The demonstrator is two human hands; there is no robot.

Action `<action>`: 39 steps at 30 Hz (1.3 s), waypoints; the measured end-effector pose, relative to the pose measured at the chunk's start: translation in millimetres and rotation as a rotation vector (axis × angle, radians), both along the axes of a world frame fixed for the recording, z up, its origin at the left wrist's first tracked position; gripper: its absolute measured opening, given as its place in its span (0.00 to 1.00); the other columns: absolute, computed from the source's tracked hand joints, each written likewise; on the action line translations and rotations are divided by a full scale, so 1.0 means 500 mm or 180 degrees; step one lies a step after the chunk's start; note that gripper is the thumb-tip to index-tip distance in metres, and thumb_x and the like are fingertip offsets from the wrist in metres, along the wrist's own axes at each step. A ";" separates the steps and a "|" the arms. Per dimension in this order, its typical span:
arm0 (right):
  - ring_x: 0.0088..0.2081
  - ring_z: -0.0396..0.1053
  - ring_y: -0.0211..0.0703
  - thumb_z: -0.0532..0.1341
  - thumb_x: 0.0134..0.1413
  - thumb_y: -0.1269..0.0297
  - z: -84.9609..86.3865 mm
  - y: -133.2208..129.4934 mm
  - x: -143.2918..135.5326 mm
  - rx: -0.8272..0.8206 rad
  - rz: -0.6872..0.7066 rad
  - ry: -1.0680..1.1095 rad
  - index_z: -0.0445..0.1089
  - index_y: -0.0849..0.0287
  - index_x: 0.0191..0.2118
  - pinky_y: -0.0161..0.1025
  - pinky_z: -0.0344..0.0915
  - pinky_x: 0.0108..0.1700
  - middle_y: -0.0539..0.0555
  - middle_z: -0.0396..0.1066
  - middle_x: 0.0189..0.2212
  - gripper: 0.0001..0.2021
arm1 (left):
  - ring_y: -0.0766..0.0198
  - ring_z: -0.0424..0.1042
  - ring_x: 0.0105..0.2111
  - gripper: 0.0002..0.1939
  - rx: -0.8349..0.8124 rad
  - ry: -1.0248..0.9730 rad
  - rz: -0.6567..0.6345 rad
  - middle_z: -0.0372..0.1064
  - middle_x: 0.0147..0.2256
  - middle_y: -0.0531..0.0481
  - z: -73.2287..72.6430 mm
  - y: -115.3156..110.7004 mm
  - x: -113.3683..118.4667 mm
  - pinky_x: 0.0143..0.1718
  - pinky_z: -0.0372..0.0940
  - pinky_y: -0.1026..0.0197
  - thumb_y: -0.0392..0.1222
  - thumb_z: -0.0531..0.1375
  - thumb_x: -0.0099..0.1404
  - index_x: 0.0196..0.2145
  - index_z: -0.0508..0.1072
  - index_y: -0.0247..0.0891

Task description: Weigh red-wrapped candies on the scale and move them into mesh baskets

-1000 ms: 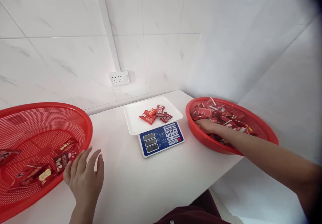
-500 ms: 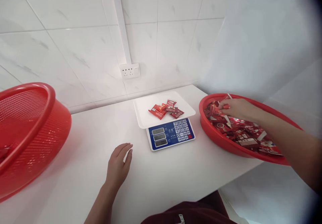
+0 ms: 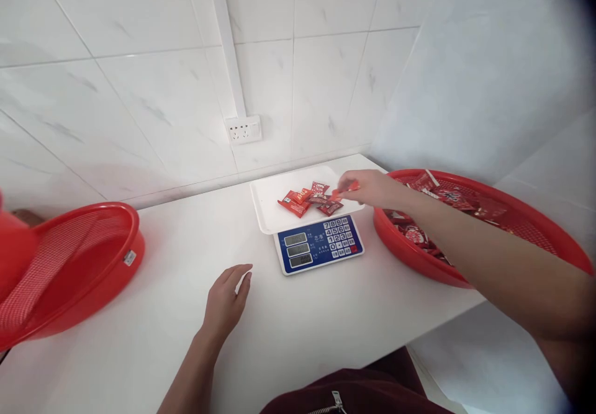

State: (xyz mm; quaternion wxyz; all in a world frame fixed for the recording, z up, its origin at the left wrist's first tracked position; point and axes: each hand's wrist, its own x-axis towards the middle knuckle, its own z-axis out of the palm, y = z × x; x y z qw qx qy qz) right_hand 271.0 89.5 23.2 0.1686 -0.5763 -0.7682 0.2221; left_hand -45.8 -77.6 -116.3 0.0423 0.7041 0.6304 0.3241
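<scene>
A blue and white scale (image 3: 320,244) stands on the white table, its white tray (image 3: 270,214) bearing several small red packets (image 3: 295,203). My right hand (image 3: 367,187) is above the tray's right side, its fingers closed on a red packet (image 3: 347,189). Beside the scale, at the right, a red basket (image 3: 410,263) holds many red packets (image 3: 454,200), partly hidden by my right arm. Left of the scale and a little nearer to me, my left hand (image 3: 226,296) rests by the table surface with its fingers apart, holding nothing.
Another red basket (image 3: 128,234) stands on the left, with a blurred red object (image 3: 16,249) over its far left part. The tiled wall with a socket (image 3: 244,130) rises behind the table (image 3: 177,259). The table's front edge runs below the right basket.
My right hand has moved left from the right basket to over the tray, carrying a red packet. At the left, one red basket has shifted, and another now shows. My left hand has barely moved.
</scene>
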 end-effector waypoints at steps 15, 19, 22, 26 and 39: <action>0.43 0.71 0.50 0.60 0.52 0.56 -0.143 -0.193 0.051 -0.1039 0.0181 0.1557 0.61 0.54 0.43 0.45 0.66 0.43 0.57 0.72 0.42 0.14 | 0.64 0.75 0.36 0.11 0.0134 -0.0050 -0.0115 0.76 0.37 0.48 0.012 -0.005 0.010 0.22 0.66 0.68 0.39 0.52 0.67 0.41 0.73 0.39; 0.40 0.71 0.47 0.63 0.51 0.51 -0.243 -0.244 0.066 -0.2289 0.0209 0.2403 0.57 0.54 0.48 0.41 0.65 0.36 0.60 0.70 0.45 0.23 | 0.64 0.75 0.36 0.10 0.0280 -0.0005 0.0012 0.75 0.37 0.48 0.015 -0.001 0.011 0.22 0.67 0.68 0.39 0.53 0.66 0.41 0.73 0.39; 0.35 0.71 0.42 0.64 0.48 0.50 -0.293 -0.256 0.067 -0.2880 0.0426 0.2702 0.60 0.55 0.46 0.38 0.62 0.32 0.58 0.70 0.43 0.23 | 0.63 0.75 0.37 0.10 0.0502 0.0123 0.0220 0.75 0.38 0.47 0.031 0.000 0.011 0.25 0.68 0.66 0.39 0.54 0.66 0.41 0.73 0.38; 0.31 0.69 0.39 0.65 0.47 0.50 -0.325 -0.250 0.069 -0.3169 0.0526 0.3014 0.63 0.57 0.44 0.34 0.57 0.27 0.57 0.71 0.39 0.22 | 0.63 0.74 0.38 0.10 0.0451 0.0184 0.0294 0.75 0.38 0.47 0.057 0.005 0.031 0.31 0.70 0.64 0.40 0.54 0.66 0.42 0.73 0.39; 0.34 0.70 0.40 0.64 0.50 0.52 -0.353 -0.242 0.074 -0.3163 0.0919 0.3246 0.64 0.56 0.45 0.38 0.63 0.33 0.55 0.69 0.39 0.20 | 0.56 0.67 0.47 0.19 0.0437 0.1045 -0.0928 0.71 0.46 0.42 0.092 0.148 0.204 0.50 0.63 0.51 0.43 0.53 0.67 0.53 0.64 0.36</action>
